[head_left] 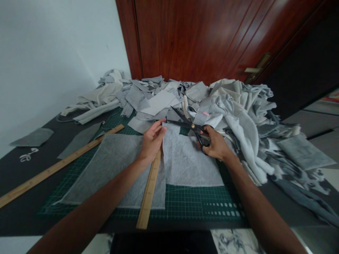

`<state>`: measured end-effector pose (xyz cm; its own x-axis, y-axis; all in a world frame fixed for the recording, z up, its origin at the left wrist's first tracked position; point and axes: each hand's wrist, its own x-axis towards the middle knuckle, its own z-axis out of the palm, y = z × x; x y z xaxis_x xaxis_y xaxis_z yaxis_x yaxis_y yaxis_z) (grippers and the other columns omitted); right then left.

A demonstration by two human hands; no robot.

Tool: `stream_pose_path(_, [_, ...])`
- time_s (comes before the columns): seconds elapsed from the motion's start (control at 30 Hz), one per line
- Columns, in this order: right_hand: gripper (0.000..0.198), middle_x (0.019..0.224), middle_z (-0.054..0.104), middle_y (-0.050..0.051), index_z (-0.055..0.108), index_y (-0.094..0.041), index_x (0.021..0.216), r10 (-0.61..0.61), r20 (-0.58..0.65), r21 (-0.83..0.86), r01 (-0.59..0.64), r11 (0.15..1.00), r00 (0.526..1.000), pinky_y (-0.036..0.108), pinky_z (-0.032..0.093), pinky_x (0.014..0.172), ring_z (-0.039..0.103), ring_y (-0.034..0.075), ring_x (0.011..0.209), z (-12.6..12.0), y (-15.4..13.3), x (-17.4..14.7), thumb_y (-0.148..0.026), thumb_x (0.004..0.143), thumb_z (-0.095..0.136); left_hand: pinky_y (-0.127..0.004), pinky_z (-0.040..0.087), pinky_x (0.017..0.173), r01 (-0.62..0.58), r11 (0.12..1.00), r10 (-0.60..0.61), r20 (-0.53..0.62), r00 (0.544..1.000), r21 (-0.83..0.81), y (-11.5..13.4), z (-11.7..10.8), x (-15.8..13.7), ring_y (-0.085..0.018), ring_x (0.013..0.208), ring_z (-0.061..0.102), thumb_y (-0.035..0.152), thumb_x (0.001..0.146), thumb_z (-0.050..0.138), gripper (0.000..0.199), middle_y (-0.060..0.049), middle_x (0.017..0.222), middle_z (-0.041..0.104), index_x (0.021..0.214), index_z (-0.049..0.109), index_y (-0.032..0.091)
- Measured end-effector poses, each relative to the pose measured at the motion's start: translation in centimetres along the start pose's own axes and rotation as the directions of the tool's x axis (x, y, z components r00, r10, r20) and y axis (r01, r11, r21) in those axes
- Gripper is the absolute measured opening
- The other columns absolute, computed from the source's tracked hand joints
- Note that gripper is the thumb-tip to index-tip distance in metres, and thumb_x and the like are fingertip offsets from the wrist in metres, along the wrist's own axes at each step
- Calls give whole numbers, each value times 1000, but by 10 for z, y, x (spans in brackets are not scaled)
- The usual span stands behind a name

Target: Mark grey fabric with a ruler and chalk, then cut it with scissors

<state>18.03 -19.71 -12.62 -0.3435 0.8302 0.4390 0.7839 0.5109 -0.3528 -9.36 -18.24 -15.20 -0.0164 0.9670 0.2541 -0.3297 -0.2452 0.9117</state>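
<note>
My right hand (215,144) is closed around the handles of black scissors (193,126), whose parted blades point left. The lower blade's tip lies close to the fingertips of my left hand (153,139). Those fingers pinch the top left corner of a grey fabric piece (193,158) lying on the green cutting mat (185,201). To its left a second grey fabric piece (113,165) lies flat. A short wooden ruler (149,192) rests on that second piece, its upper end hidden by my left hand.
A long wooden ruler (60,164) slants across the table's left side, near a grey scrap (33,137) and a white cord (28,155). Heaped fabric scraps (159,97) line the back, with a larger pile (238,109) at right. Behind stands a brown door (190,38).
</note>
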Motion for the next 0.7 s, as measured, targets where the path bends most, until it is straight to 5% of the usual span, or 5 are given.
stream_pose_path(0.43, [34, 87, 73, 4, 58, -23, 101, 44, 88, -28, -42, 999, 995, 31, 44, 65, 66, 23, 70, -2, -15, -2, -31, 69, 67, -28, 60, 73, -199, 961, 205, -12, 979, 194, 2, -3, -1, -21, 83, 76, 54, 85, 81, 41, -8, 92, 81, 101, 77, 17])
stream_pose_path(0.7, [33, 84, 71, 4, 60, -21, 100, 50, 115, -11, -49, 999, 992, 30, 41, 64, 64, 22, 68, -4, -19, -1, -31, 69, 66, -28, 60, 82, -225, 941, 234, -3, 972, 252, 6, -1, -3, -20, 91, 77, 51, 87, 79, 38, -9, 99, 81, 101, 79, 16])
